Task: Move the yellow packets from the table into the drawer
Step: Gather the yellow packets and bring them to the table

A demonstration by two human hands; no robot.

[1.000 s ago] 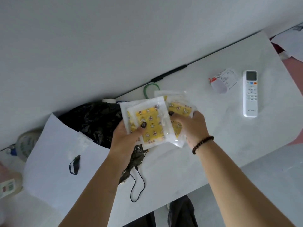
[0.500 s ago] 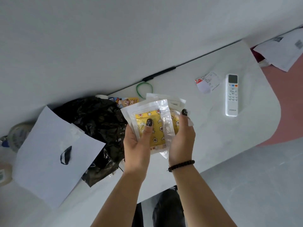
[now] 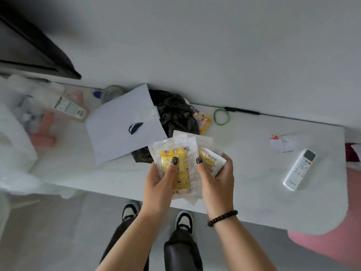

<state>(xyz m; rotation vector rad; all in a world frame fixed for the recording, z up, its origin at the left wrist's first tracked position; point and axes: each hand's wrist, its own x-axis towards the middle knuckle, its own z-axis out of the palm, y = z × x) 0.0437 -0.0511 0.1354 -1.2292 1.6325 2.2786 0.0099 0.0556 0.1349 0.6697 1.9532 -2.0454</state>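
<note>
A stack of yellow packets [image 3: 182, 174] in clear plastic sleeves is held above the near edge of the white table [image 3: 254, 192]. My left hand [image 3: 159, 184] grips the stack from the left, thumb pressed on the top yellow packet. My right hand [image 3: 216, 182] grips it from the right, thumb on the sleeve, with another yellow packet [image 3: 210, 159] fanned out behind. One more colourful packet [image 3: 203, 122] lies on the table beside the black bag. No drawer is visible.
On the table are a white sheet of paper [image 3: 121, 122] over a black plastic bag [image 3: 173, 112], a green rubber band [image 3: 221, 116], a crumpled receipt [image 3: 283, 143], a white remote [image 3: 298, 169], and bottles and clutter [image 3: 48, 106] at the left. My shoes [image 3: 183, 220] stand below the table edge.
The view has swung left and down, showing the table's left end and my feet. Both hands have squared the packets into one stack and drawn it toward the table's near edge.
</note>
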